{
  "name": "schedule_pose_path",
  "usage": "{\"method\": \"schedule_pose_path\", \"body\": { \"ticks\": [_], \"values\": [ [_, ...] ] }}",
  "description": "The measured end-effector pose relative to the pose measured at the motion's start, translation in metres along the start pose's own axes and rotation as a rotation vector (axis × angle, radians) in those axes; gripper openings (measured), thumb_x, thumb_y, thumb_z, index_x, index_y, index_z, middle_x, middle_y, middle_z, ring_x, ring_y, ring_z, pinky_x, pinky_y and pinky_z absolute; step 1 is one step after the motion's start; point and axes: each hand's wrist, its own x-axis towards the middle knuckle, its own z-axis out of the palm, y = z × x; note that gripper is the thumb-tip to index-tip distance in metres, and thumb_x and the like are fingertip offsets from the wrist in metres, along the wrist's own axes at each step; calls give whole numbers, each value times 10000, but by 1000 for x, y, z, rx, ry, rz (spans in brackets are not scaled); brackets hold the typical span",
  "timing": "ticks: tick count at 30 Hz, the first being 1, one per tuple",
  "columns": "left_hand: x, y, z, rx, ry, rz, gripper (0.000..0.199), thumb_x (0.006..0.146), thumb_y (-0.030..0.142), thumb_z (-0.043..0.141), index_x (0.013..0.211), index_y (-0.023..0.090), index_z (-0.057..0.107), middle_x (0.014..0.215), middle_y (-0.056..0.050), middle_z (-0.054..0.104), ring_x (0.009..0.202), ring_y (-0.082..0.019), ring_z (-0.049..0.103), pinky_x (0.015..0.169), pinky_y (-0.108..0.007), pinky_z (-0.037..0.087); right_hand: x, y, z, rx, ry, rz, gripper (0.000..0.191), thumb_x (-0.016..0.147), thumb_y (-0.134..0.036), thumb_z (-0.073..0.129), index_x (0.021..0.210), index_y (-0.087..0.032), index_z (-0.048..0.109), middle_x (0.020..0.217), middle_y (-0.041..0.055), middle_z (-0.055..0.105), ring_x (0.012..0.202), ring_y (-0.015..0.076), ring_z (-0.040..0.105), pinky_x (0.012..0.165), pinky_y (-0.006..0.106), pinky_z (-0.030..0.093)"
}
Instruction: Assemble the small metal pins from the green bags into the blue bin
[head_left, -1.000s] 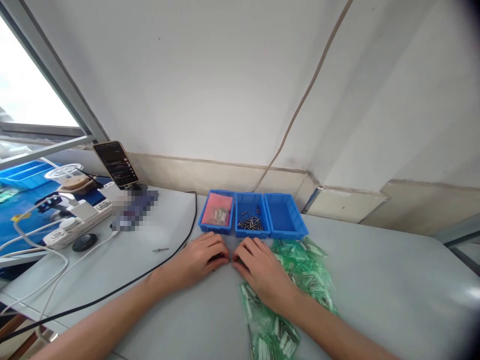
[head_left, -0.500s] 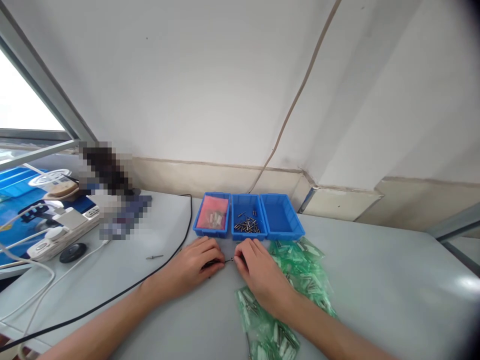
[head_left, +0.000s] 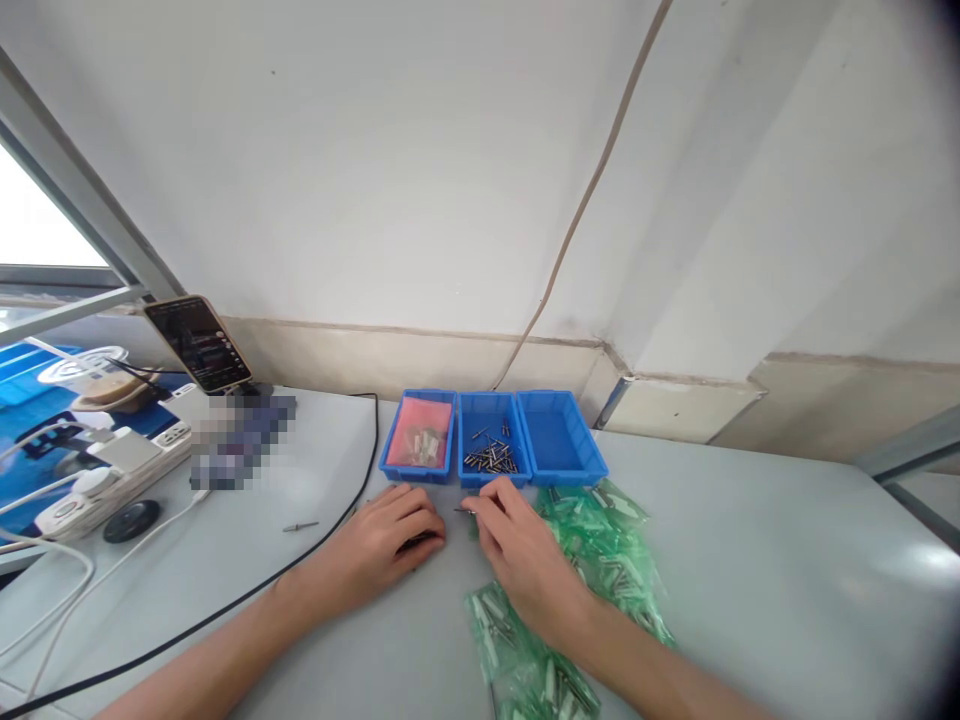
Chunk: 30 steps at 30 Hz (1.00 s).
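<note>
My left hand (head_left: 401,535) is curled on the table, with dark metal pins partly showing under its fingers. My right hand (head_left: 514,530) pinches a small metal pin (head_left: 463,511) between thumb and fingers, in front of the middle blue bin (head_left: 525,478). Several metal pins (head_left: 491,456) lie in that bin. The left blue bin (head_left: 417,475) holds a pink packet (head_left: 426,415) and a clear bag of small parts. Green plastic bags (head_left: 600,530) of metal parts lie beside and beneath my right forearm. One loose pin (head_left: 301,526) rests left of my left hand.
The right blue bin (head_left: 559,435) stands against the middle one. A black cable (head_left: 225,598) runs across the table under my left forearm. At the left are a power strip (head_left: 112,480), a round black object (head_left: 132,521), a propped phone (head_left: 199,343) and a lidded cup.
The pin in my right hand has come away from my left hand, and the gap between the hands is wider. The camera view has shifted slightly.
</note>
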Motion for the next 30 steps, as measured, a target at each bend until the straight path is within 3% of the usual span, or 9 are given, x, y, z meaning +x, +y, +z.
{"method": "schedule_pose_path", "body": {
  "ticks": [4,10,14,17,21,24,30],
  "values": [
    [1,0,0,34,1,16,112,1107,246,557,1095,225,666,1034,-51,668,961,-195,604,875,-315,474,1,-3,-4,51,28,55,260,1086,-97,416,1150,-216,638,1140,81,595,968,199,651,843,333,550],
    [2,6,-2,83,52,25,186,1119,278,523,1093,206,693,1012,-65,665,956,-192,619,880,-310,498,7,-15,-25,151,118,62,235,1097,-168,417,1151,-232,637,1141,81,617,1022,209,652,926,352,545],
    [2,10,-4,146,60,23,200,1123,292,521,1083,203,695,1026,-66,662,970,-196,609,890,-317,494,7,-20,-44,187,160,71,238,1100,-220,414,1179,-231,638,1127,83,651,986,216,648,889,351,537],
    [3,11,-4,179,60,37,185,1116,286,537,1069,202,694,1034,-64,663,968,-195,607,887,-314,489,4,-20,-54,238,170,140,227,1099,-297,440,1195,-238,636,1033,56,670,888,208,631,770,316,520],
    [4,11,-8,191,30,29,173,1115,295,544,1072,198,680,1053,-60,662,976,-198,605,901,-322,484,-2,-17,-57,425,209,289,263,1086,-379,447,1132,-248,671,841,5,587,712,180,557,641,284,472],
    [1,15,-12,175,-7,14,172,1100,344,586,1156,205,672,1112,-68,661,1027,-214,608,927,-337,499,-8,-13,-57,519,242,360,292,1053,-407,493,1005,-229,719,849,20,606,703,173,566,641,286,474],
    [-28,40,-9,228,33,-34,237,1092,339,588,1300,233,629,1318,-106,639,1154,-259,619,1016,-414,518,-21,-7,-57,551,299,416,323,1025,-482,555,1030,-220,743,859,37,666,704,177,605,665,298,506]
  ]
}}
